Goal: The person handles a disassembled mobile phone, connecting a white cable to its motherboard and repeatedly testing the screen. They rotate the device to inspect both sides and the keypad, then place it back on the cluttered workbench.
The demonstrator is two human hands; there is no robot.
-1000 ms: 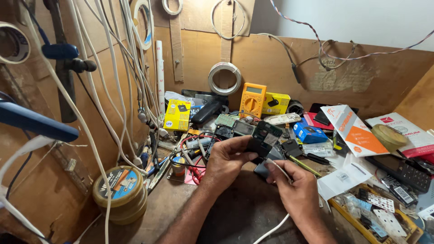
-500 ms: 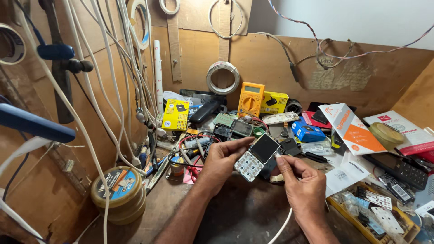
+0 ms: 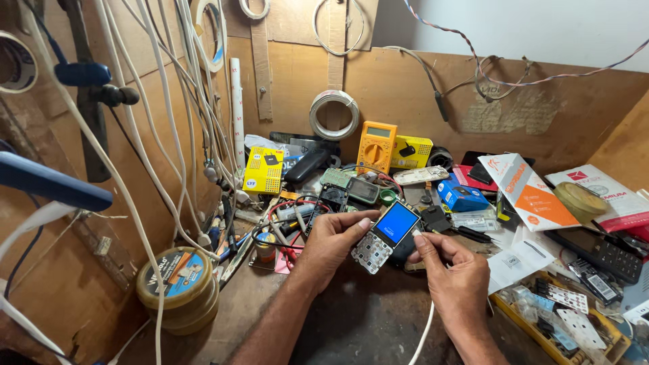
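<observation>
Keypad phone (image 3: 383,236) with lit blue screen, held above cluttered surface (image 3: 351,318), left hand (image 3: 331,240) fingers closed on its edge, right hand (image 3: 454,270) fingers pinching its right side; seemingly light, rigid, fragile, best gripped by edges

Bright, even light is falling across the cluttered counter (image 3: 351,324) from above and in front, warming the plywood walls. The white wall at upper right is glowing pale, nearly washed out. The small phone's screen (image 3: 395,222) is shining a flat blue, its detail blown out. Soft shadows are pooling under the left hand (image 3: 331,240) and right hand (image 3: 453,270). The wide lens is bending the white cables (image 3: 135,196) at the left edge, and the blue handle (image 3: 51,181) there is blurring, close and out of focus.
</observation>
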